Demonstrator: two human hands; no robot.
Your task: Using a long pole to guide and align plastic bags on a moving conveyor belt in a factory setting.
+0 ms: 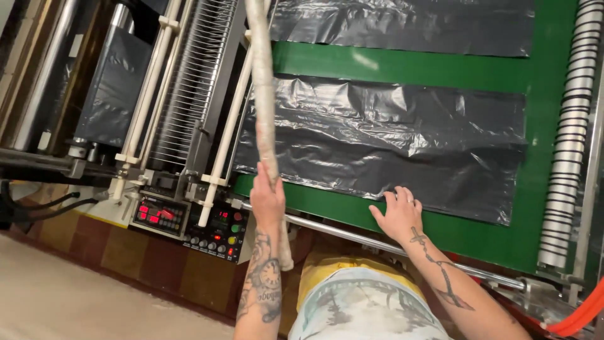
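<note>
My left hand (267,196) grips a long pale stick (263,94) that rises steeply past the top of the view; its lower end runs down along my forearm. My right hand (398,213) lies flat, fingers spread, on the near edge of a stack of black plastic bags (402,145) spread on a green conveyor belt (535,75). A second black sheet (409,25) lies farther up the belt.
A control panel (189,220) with red digit displays and coloured buttons sits at the left of my left hand. White rods and a wire grille (189,82) stand above it. A steel rail (352,236) borders the belt; a ribbed roller (569,138) stands at right, an orange hose (582,315) below.
</note>
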